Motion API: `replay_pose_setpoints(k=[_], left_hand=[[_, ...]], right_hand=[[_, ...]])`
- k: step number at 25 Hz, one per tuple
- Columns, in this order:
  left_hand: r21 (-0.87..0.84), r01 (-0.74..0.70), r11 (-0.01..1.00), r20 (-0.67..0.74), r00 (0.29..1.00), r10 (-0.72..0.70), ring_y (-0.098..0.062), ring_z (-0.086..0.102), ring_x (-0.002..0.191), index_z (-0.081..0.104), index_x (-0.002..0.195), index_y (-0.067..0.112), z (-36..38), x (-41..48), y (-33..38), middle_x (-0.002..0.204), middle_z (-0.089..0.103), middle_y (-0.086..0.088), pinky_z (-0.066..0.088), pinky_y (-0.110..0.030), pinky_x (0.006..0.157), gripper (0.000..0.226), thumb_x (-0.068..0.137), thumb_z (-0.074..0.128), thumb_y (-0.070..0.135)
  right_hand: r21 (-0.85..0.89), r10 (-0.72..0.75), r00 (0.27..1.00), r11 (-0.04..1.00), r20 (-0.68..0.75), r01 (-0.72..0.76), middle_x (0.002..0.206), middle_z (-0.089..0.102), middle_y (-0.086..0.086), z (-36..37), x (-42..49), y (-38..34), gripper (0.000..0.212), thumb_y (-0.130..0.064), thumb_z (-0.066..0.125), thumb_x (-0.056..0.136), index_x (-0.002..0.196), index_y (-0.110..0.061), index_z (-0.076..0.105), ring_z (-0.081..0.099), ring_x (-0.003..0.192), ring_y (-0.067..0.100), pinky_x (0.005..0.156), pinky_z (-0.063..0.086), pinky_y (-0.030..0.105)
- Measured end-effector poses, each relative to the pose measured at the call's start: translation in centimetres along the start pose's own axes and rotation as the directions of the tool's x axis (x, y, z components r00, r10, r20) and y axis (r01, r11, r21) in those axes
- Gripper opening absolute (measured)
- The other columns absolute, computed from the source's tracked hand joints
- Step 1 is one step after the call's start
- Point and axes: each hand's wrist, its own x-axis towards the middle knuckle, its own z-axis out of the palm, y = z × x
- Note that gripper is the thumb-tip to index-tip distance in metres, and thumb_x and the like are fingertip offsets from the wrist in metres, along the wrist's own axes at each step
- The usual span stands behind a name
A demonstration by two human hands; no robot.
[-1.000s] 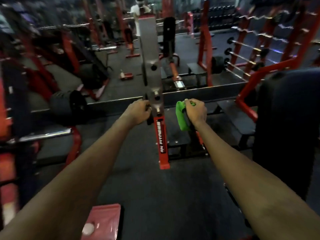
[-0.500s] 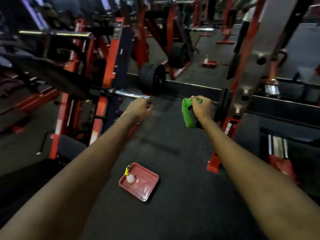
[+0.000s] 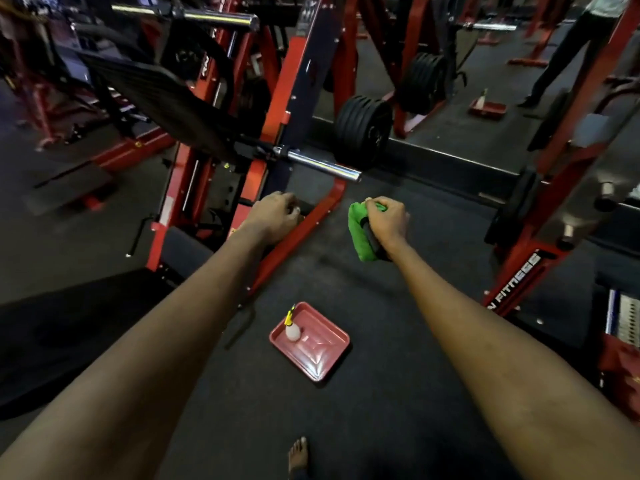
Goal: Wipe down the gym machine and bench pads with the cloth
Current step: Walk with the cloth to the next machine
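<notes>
My right hand grips a bunched green cloth with a dark strip against it, held in the air over the dark floor. My left hand is stretched forward with its fingers curled and nothing in it, just above a slanted red frame bar of the gym machine on the left. That machine has a tilted black back pad and a black seat pad. A wide black bench pad fills the lower left.
A chrome bar sleeve juts out ahead of my hands, with stacked black plates behind it. A red tray holding a white spray bottle lies on the floor. A red upright stands right. My bare foot shows below.
The view has swung left and down, from the grey upright to the left machine and floor tray. My left hand has left the upright; my right still holds the cloth.
</notes>
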Motion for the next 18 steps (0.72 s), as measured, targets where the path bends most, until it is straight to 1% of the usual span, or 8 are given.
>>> replay_pose_setpoints(k=[6,9,10,12,13,16,18], left_hand=[[-0.029,-0.023,0.999,0.107,0.994,0.026,-0.037,0.06,0.113,0.066,0.115,0.008,2.3,5.3,-6.8,0.119,0.065,-0.021,0.047,-0.043,0.094,0.028,0.096,0.053,0.025],[-0.061,-0.02,0.998,0.18,0.983,0.031,-0.038,0.062,0.111,0.066,0.113,0.012,4.8,7.8,-9.5,0.117,0.067,-0.018,0.049,-0.046,0.092,0.04,0.089,0.046,0.037],[-0.071,-0.018,0.997,0.202,0.979,0.032,-0.037,0.062,0.111,0.066,0.114,0.013,5.9,8.5,-10.1,0.117,0.067,-0.017,0.049,-0.045,0.092,0.042,0.089,0.045,0.038],[-0.089,0.0,0.996,0.254,0.967,0.023,-0.036,0.061,0.112,0.066,0.116,0.013,8.6,10.0,-10.7,0.12,0.066,-0.016,0.048,-0.043,0.095,0.033,0.095,0.05,0.031],[-0.098,0.011,0.995,0.271,0.963,0.016,-0.035,0.061,0.113,0.066,0.118,0.013,9.8,10.4,-10.9,0.122,0.065,-0.016,0.047,-0.042,0.097,0.03,0.096,0.051,0.028],[-0.121,0.057,0.991,0.321,0.947,-0.016,-0.034,0.059,0.117,0.064,0.123,0.012,14.2,12.3,-11.5,0.125,0.064,-0.016,0.046,-0.041,0.1,0.032,0.098,0.052,0.026],[-0.12,0.084,0.989,0.369,0.929,-0.035,-0.033,0.059,0.118,0.064,0.124,0.013,17.2,13.6,-12.6,0.126,0.064,-0.015,0.045,-0.04,0.101,0.033,0.097,0.051,0.027]], right_hand=[[-0.054,0.093,0.996,0.994,-0.015,-0.094,0.102,0.076,0.004,8.2,2.2,0.1,0.025,-0.042,0.063,0.091,0.099,-0.024,0.078,0.068,0.104,0.028,0.08,0.048,0.029],[-0.086,0.163,0.986,0.983,-0.025,-0.164,0.102,0.076,0.003,11.3,2.9,1.6,0.027,-0.046,0.062,0.091,0.101,-0.026,0.078,0.067,0.104,0.028,0.078,0.048,0.029],[-0.097,0.186,0.982,0.977,-0.025,-0.187,0.103,0.076,0.004,12.2,3.2,2.4,0.027,-0.046,0.061,0.092,0.102,-0.027,0.077,0.067,0.104,0.028,0.077,0.046,0.028],[-0.118,0.229,0.973,0.966,-0.01,-0.228,0.103,0.076,0.005,13.9,4.1,4.3,0.026,-0.044,0.061,0.093,0.103,-0.026,0.077,0.067,0.104,0.029,0.075,0.043,0.027],[-0.127,0.25,0.968,0.96,0.005,-0.248,0.104,0.075,0.006,14.7,4.4,5.3,0.026,-0.044,0.061,0.093,0.103,-0.025,0.077,0.067,0.104,0.03,0.076,0.044,0.028],[-0.154,0.293,0.955,0.947,0.048,-0.283,0.106,0.075,0.009,17.4,6.4,8.5,0.026,-0.043,0.061,0.093,0.103,-0.025,0.076,0.067,0.106,0.032,0.081,0.049,0.032],[-0.182,0.315,0.946,0.937,0.074,-0.298,0.106,0.075,0.008,19.4,7.6,11.1,0.026,-0.043,0.062,0.093,0.104,-0.025,0.076,0.067,0.106,0.031,0.078,0.048,0.029]])
